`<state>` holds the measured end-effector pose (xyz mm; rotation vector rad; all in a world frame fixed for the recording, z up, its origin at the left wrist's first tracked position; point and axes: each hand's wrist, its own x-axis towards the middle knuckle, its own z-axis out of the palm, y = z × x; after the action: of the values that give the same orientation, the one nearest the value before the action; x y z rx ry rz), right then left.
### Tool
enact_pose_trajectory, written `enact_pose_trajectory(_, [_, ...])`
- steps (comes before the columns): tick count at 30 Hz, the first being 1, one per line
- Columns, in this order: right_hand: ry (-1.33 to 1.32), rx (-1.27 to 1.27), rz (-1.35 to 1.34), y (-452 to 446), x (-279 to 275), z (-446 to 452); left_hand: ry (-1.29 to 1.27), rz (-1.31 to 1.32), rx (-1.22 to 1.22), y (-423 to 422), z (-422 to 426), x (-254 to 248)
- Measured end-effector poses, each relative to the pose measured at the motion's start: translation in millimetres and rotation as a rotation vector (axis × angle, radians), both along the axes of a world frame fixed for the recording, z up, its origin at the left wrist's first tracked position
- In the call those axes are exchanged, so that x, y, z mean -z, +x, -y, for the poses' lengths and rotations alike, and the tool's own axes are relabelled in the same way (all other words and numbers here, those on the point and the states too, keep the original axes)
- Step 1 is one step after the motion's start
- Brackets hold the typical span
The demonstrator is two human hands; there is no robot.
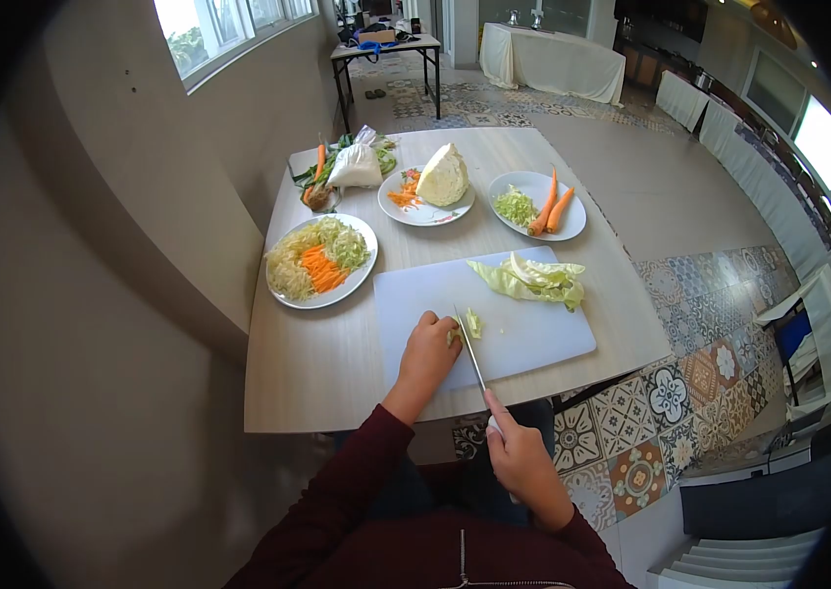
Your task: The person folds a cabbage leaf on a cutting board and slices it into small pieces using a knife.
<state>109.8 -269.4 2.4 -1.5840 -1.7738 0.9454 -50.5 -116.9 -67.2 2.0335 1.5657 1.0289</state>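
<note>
On the white cutting board (420, 299), my left hand (427, 351) presses a small piece of cabbage (453, 337) with curled fingers, which hide most of it. My right hand (521, 456) grips a knife (471, 351) by its handle. The blade points away from me and lies right beside the left fingertips. Chopped cabbage bits (474, 322) sit just right of the blade. Farther back on the board rest loose cabbage leaves (533, 281).
Left of the board is a plate (276, 291) of shredded cabbage and carrot. Behind stand a plate (425, 216) with a cabbage wedge (444, 177) and another plate (577, 221) with carrots (559, 210). A plastic bag (355, 167) lies among vegetables at the table's back left corner.
</note>
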Motion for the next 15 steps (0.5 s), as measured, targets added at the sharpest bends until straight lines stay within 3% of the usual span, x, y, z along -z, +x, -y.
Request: enact_pose_trajectory(15, [0.007,-0.047,0.061,9.2,-2.3,7.7,0.012,0.038,-0.032,-0.5,-0.8,4.7])
